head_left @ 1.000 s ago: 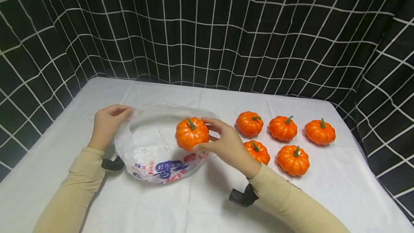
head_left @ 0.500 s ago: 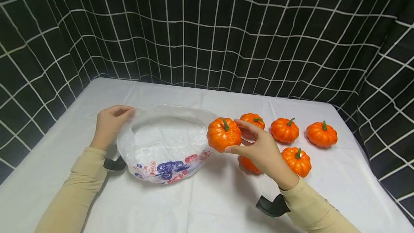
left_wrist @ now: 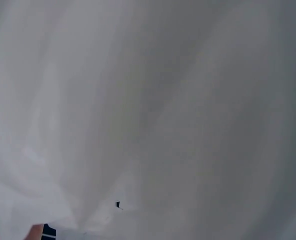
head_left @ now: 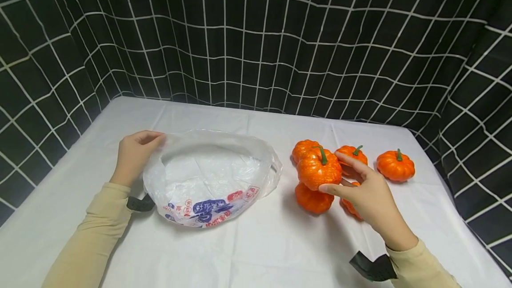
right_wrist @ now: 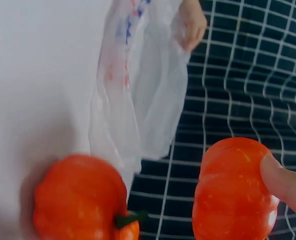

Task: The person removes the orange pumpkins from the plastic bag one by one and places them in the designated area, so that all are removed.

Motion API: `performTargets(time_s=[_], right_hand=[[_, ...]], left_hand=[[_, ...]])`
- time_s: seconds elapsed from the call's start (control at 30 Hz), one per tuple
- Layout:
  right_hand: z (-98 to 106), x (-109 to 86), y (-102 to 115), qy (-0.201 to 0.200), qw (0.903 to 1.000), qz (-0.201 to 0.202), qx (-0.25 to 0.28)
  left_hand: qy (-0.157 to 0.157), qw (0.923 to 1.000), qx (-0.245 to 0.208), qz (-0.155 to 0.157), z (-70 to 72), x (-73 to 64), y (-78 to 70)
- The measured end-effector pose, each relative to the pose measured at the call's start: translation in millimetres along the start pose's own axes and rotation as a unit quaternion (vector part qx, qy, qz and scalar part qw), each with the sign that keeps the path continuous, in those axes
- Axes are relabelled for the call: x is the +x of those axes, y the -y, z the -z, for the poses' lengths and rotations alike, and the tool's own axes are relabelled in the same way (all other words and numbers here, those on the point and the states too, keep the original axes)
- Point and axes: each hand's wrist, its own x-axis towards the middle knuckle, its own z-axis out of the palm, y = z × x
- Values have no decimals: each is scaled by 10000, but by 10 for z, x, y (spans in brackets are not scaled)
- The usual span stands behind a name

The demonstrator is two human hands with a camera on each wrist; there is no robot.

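Observation:
My left hand (head_left: 135,157) pinches the far left rim of a white plastic bag (head_left: 212,210) with red and blue print. The bag's mouth gapes upward. Pale film fills the left wrist view, with a fingertip (left_wrist: 34,232) at the bottom. At the right, my right hand (head_left: 370,197) holds a small orange pumpkin (head_left: 318,171) with a green stem between thumb and fingers. This pumpkin is raised above the others and partly covers two of them. In the right wrist view, a gap separates the held pumpkin (right_wrist: 232,195) from a pumpkin (right_wrist: 78,200) on the table.
Around the right hand, more pumpkins lie on the white cloth (head_left: 256,257): one pumpkin (head_left: 314,201) in front, one pumpkin (head_left: 303,147) behind, another pumpkin (head_left: 396,166) farthest right. Black curtains (head_left: 256,43) with a white grid enclose the table's back and sides.
The right hand has carried the held pumpkin rightward from over the bag's mouth to above the other pumpkins. The left hand keeps its pinch on the rim.

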Motion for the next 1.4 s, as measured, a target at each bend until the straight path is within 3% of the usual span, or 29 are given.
performTargets(time_s=[0.33, 0.9, 1.4], right_hand=[[330, -98, -255, -467, 9968, -463, -463], [686, -178, -698, -1360, 9786, -1476, -461], [956, -124, -1110, -1570, 9655, -1998, -575]], left_hand=[[20, 10000, -43, 53, -2, -13, -5], [62, 9999, -1, 82, 12, -22, 13], [51, 9999, -20, 113, 11, -16, -19]])
